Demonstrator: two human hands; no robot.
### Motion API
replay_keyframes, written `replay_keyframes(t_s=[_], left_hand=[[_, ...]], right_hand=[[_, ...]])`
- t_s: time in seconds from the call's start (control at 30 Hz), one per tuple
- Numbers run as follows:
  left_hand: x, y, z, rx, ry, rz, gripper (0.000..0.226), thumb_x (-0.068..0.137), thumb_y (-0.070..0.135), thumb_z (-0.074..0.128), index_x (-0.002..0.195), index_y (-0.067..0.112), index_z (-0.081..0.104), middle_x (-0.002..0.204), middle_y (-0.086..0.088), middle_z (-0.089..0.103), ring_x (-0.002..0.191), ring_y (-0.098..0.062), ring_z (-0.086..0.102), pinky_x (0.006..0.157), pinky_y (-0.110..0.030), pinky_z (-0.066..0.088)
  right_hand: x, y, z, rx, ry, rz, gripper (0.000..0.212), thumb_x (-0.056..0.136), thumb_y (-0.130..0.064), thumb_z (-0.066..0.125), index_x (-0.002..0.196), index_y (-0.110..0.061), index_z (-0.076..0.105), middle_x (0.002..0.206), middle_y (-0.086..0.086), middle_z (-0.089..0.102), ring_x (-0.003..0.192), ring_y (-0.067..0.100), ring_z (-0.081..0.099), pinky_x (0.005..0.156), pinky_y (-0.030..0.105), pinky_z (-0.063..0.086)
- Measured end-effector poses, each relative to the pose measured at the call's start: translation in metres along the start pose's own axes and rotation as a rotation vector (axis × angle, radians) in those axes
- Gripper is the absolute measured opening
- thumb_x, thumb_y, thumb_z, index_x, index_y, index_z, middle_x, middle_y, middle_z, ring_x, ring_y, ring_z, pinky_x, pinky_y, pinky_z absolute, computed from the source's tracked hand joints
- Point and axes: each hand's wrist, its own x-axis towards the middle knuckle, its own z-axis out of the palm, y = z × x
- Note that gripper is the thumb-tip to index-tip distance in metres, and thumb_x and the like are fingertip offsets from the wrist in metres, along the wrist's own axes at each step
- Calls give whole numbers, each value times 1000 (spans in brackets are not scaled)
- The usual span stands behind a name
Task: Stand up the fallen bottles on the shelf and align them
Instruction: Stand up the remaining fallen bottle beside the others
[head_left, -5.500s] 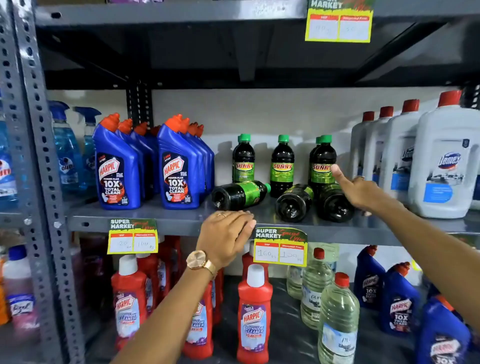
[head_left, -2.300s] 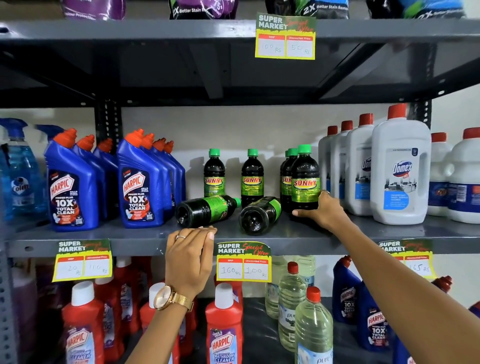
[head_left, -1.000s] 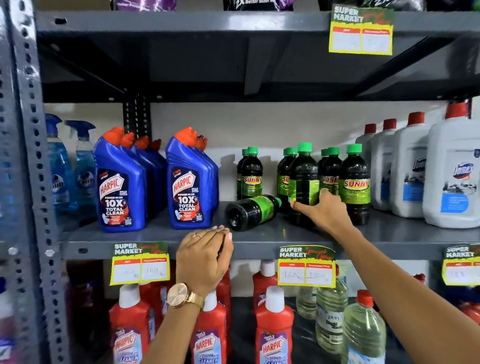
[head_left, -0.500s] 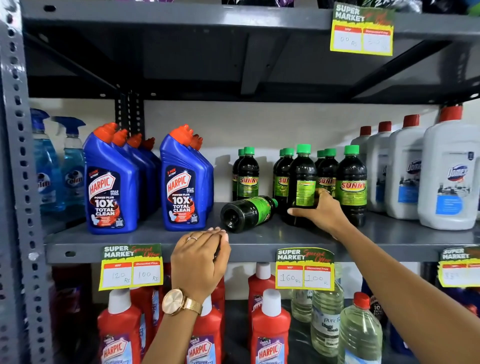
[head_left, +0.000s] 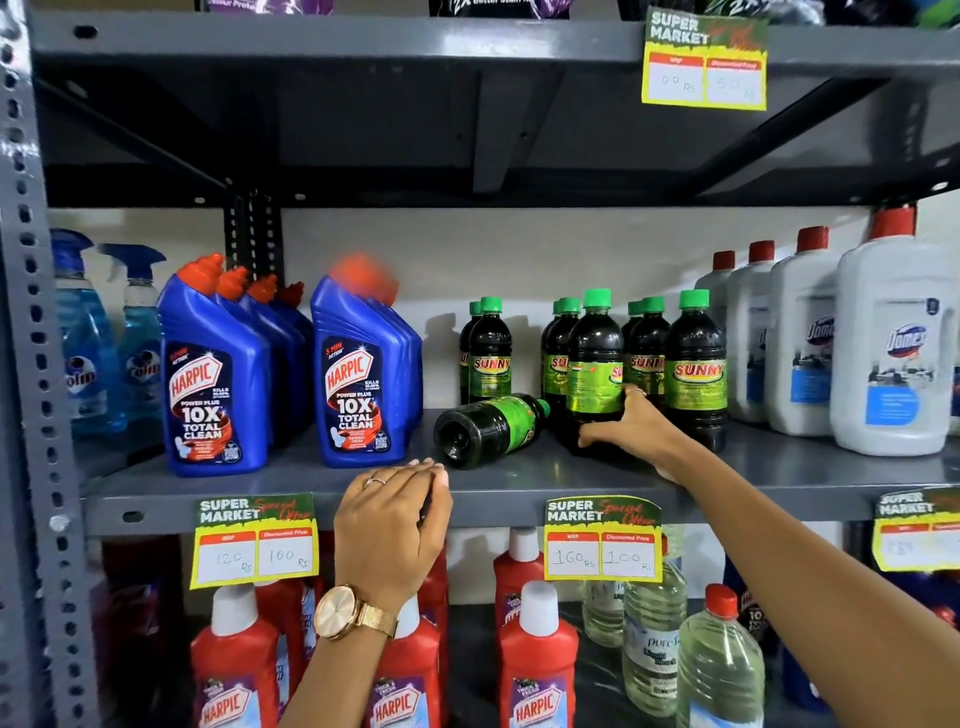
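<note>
Several dark Sunny bottles with green caps stand on the grey middle shelf (head_left: 519, 488). One Sunny bottle (head_left: 488, 428) lies on its side, base toward me, cap pointing right. My right hand (head_left: 631, 434) grips the lower part of an upright Sunny bottle (head_left: 595, 364) in the middle column, its label turned partly sideways. Another upright Sunny bottle (head_left: 696, 364) stands just right of it. My left hand (head_left: 395, 525) rests curled over the shelf's front edge, just left of and below the fallen bottle, holding no bottle.
Blue Harpic bottles (head_left: 218, 379) stand left of the Sunny bottles, white Domex jugs (head_left: 891, 343) to the right. Blue spray bottles (head_left: 83, 343) sit at far left. Red Harpic bottles (head_left: 537, 660) and clear bottles (head_left: 719, 670) fill the lower shelf. Price tags (head_left: 602, 540) hang on the edge.
My right hand stood two fallen bottles upright, one at the right, one in the middle column. One bottle stays lying down. My left hand stayed on the shelf edge.
</note>
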Motion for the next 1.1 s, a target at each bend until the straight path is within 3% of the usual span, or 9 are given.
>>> replay_keyframes(t_s=[0.1,0.23,0.33,0.43,0.63,0.83,1.1], left_hand=[[0,1,0,5,1,-10,34,90,28,46,87,13,77,86,0,77,81,-16,71,78,-31,51],[0,2,0,-2,-8,-29,35,90,28,46,86,13,77,86,0,76,81,-17,71,78,-32,50],[0,2,-1,-15,-25,-45,34,90,27,46,86,13,77,86,0,76,81,-17,71,78,-32,50],[0,3,-2,-23,-40,-57,34,90,27,46,86,14,77,86,0,76,81,-16,71,78,-32,50],[0,5,-2,-38,-56,-86,36,90,28,44,85,13,77,86,0,76,82,-17,71,79,-35,52],[0,6,-2,-39,-57,-97,36,90,28,44,85,14,77,85,1,76,80,-17,71,79,-33,50],[1,6,-3,-39,-70,-111,35,89,29,45,86,16,77,86,2,76,82,-15,70,80,-30,47]], right_hand=[[-1,3,-4,-26,44,-35,71,61,-15,89,122,-5,54,110,9,69,110,28,62,88,34,50],[-1,0,-1,-128,103,-66,90,59,-33,93,130,-4,47,123,9,60,116,27,57,92,31,45],[-1,1,-1,-82,51,-40,86,59,-29,92,129,-6,49,122,9,63,116,28,58,97,37,48],[-1,3,-3,-94,70,-40,77,59,-23,92,124,-4,54,117,13,66,112,29,62,93,37,50],[-9,-5,1,-313,194,-80,91,49,-51,92,117,-5,50,113,12,63,105,32,62,86,38,53],[-5,-1,-3,-180,155,-84,84,53,-40,93,120,-4,56,117,12,67,100,25,62,85,31,50],[-3,2,-4,-138,136,-65,77,57,-34,93,120,-4,60,116,13,70,106,28,65,90,33,52]])
